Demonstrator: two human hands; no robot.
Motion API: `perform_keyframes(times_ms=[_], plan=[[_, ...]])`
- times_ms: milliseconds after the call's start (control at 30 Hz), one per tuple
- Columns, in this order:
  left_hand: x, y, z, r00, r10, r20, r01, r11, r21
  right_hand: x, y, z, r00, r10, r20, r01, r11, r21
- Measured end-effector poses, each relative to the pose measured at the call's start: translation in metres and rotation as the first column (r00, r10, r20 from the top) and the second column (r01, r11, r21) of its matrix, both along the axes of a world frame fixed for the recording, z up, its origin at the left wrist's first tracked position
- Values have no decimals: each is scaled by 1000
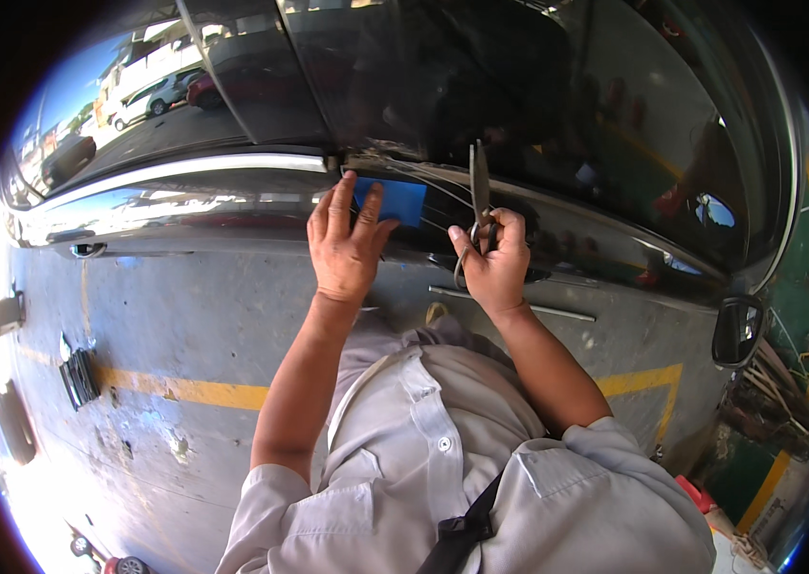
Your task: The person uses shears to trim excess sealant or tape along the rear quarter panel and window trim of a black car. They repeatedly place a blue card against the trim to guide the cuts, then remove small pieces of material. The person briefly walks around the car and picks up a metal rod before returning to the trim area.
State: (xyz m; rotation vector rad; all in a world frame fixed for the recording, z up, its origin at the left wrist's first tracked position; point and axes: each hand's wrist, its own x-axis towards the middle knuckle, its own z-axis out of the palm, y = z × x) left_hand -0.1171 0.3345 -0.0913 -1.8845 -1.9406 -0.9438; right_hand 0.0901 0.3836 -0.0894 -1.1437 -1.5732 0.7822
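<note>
**Hands at a dark car door**

Grey concrete floor (184, 316) with a yellow painted line (184, 389) lies under a dark, glossy car door (232, 206) that fills the upper view. At the base of the side window (519, 86), the left hand (345, 244) is spread flat, fingers extended, pressing a blue card-like squeegee (397, 201) against the door's top edge. Just beside it, the right hand (492, 263) is clenched around the loop handles of metal scissors (479, 196), whose blades point upward and look nearly closed, lying against the glass. A side mirror (737, 330) sits well apart at the right.
</note>
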Motion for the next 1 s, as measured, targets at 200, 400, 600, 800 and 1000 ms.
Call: perform_keyframes(times_ms=[200, 400, 600, 800, 1000], plan=[[-2, 1, -4, 999, 17, -28, -16, 1000, 27, -10, 5, -7, 999, 4, -32, -1, 996, 91], [8, -3, 4, 990, 76, -115, -74, 997, 27, -1, 2, 24, 980, 189, -63, -193, 980, -57], [29, -2, 10, 995, 20, -99, -26, 998, -55, 43, -5, 84, 828, 530, 181, -442, 817, -370], [51, 3, 7, 990, 140, -2, -140, 989, -38, 55, 11, 133, 586, 774, 242, -616, 619, -487], [58, 9, 9, 976, 204, -79, -211, 974, -84, 42, 1, 161, 640, 723, -261, -672, 361, -647]])
